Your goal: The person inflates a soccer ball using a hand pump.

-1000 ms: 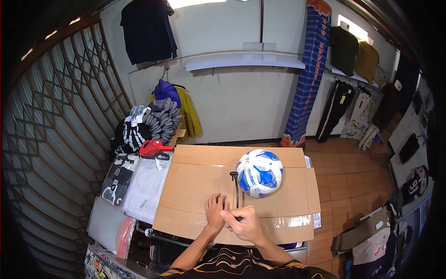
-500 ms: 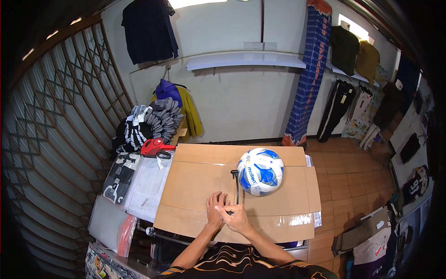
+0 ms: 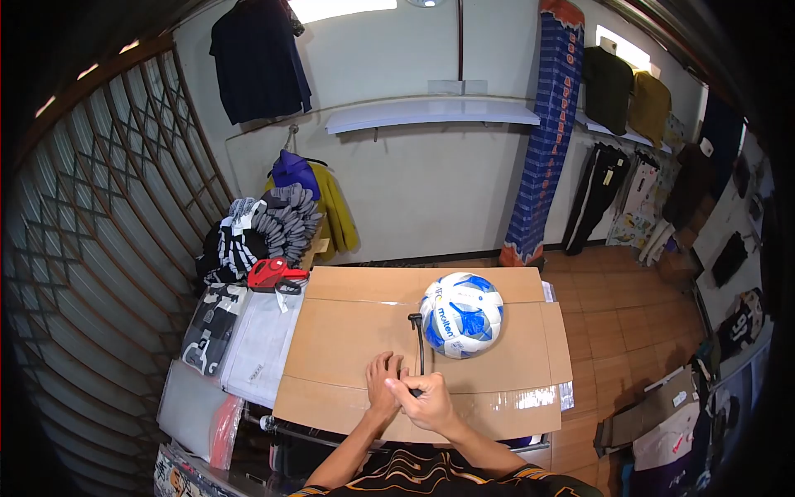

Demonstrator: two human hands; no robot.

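Right hand [image 3: 426,399] had fingers clamped on the tube [image 3: 421,348] — it ran toward the far edge of the surface [image 3: 323,352], ball [image 3: 462,315] just right. Left hand [image 3: 383,383] had fingers kinda apart.

One pair of bare arms, person's own; both reach forward and converge. Left forearm [image 3: 354,446]: slants inward. Left hand [image 3: 383,381], bare: back faces up, fingers bend slightly and point away from the body. Right forearm [image 3: 480,447]: angles inward. Right hand [image 3: 426,399], bare: fingers curl fist-like, thumb points toward the left.
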